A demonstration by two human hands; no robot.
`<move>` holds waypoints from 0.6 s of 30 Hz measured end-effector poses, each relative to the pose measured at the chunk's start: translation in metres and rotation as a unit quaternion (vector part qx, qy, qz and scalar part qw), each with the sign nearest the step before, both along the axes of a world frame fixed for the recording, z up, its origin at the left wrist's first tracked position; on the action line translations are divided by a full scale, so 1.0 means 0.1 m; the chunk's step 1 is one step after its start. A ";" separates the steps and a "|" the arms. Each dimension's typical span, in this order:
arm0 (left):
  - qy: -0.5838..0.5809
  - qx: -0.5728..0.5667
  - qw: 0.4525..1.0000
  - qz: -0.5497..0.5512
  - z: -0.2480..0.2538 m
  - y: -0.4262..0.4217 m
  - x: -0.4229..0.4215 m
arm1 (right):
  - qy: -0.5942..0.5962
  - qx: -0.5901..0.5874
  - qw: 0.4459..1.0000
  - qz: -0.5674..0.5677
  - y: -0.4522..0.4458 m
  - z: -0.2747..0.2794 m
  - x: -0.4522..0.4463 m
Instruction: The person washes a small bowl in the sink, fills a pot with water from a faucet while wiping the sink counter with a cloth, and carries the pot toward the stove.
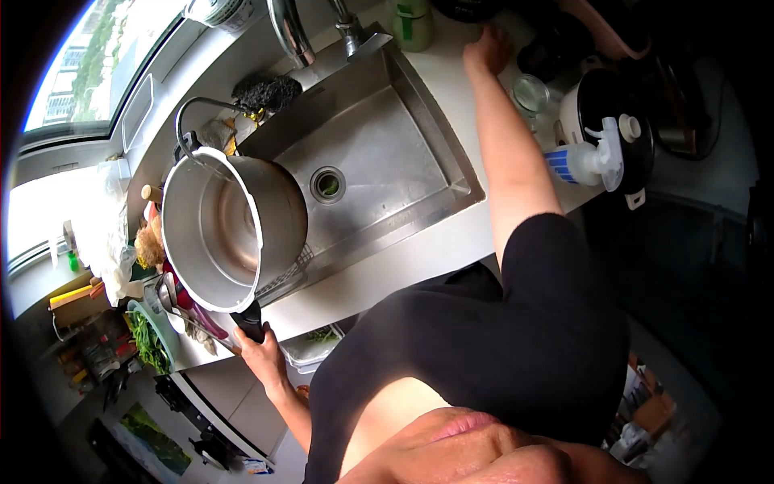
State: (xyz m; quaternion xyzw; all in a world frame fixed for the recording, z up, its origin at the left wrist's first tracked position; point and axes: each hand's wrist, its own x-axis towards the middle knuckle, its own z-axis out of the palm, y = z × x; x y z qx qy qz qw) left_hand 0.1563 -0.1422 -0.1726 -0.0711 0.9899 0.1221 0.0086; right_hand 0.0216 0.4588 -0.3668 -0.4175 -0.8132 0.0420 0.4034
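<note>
My left hand (262, 355) is closed around the black handle of a large metal pot (211, 234) that looks like a pressure cooker body without its lid. The pot is tilted, its mouth facing left, over the left end of the steel sink (435, 137). Its inside shows a brownish bottom and no food. My right hand (488, 52) is stretched out to the far right part of the counter, fingers curled; what they hold, if anything, is hidden. Close by are a glass jar (530, 93) and a green-tinted bottle (412, 26).
A chrome faucet (290, 32) rises behind the sink. A dark scouring pad (268, 93) lies at the sink's back edge. At right are a spray bottle (584, 164) and a lidded pot (570, 113). Green vegetables fill a bowl (168, 343) at left.
</note>
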 end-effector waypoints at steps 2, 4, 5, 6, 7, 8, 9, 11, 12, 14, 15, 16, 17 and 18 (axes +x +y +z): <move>0.002 -0.003 1.000 0.003 -0.02 -0.02 0.01 | -0.018 0.076 0.995 -0.062 0.18 -0.48 -0.11; 0.018 -0.006 1.000 -0.008 -0.04 -0.03 0.01 | -0.075 -0.028 0.997 -0.001 0.09 -0.39 -0.01; 0.013 -0.001 1.000 -0.003 -0.04 -0.02 0.02 | -0.105 -0.079 0.991 0.029 0.01 -0.33 0.08; 0.009 0.006 1.000 0.003 -0.02 -0.01 0.01 | -0.100 -0.087 0.989 0.062 -0.11 -0.35 0.17; 0.006 0.013 1.000 0.009 -0.02 -0.01 0.01 | -0.094 -0.095 0.986 0.096 -0.25 -0.40 0.28; 0.008 0.016 1.000 -0.002 -0.02 -0.03 0.00 | -0.089 -0.103 0.982 0.129 -0.39 -0.42 0.40; 0.007 0.013 1.000 -0.002 -0.03 -0.04 0.00 | -0.078 -0.108 0.977 0.168 -0.56 -0.35 0.52; 0.006 0.006 1.000 -0.005 -0.02 -0.05 0.00 | -0.064 -0.111 0.962 0.242 -0.91 -0.22 0.88; 0.007 0.008 1.000 -0.005 -0.02 -0.05 0.00 | -0.061 -0.108 0.953 0.277 -1.07 -0.15 1.06; 0.001 0.009 1.000 -0.008 -0.01 -0.05 0.00 | -0.047 -0.127 0.931 0.338 -1.33 -0.11 1.48; 0.000 0.010 1.000 -0.008 -0.01 -0.05 0.00 | -0.073 -0.131 0.922 0.356 -1.46 -0.05 1.73; -0.001 0.009 1.000 0.005 -0.02 -0.05 0.01 | -0.099 -0.133 0.912 0.375 -1.56 0.01 1.92; -0.004 0.009 1.000 0.009 -0.03 -0.05 0.01 | -0.105 -0.134 0.908 0.383 -1.62 0.04 2.04; -0.007 0.010 1.000 0.015 -0.02 -0.05 0.00 | -0.111 -0.134 0.903 0.392 -1.66 0.06 2.12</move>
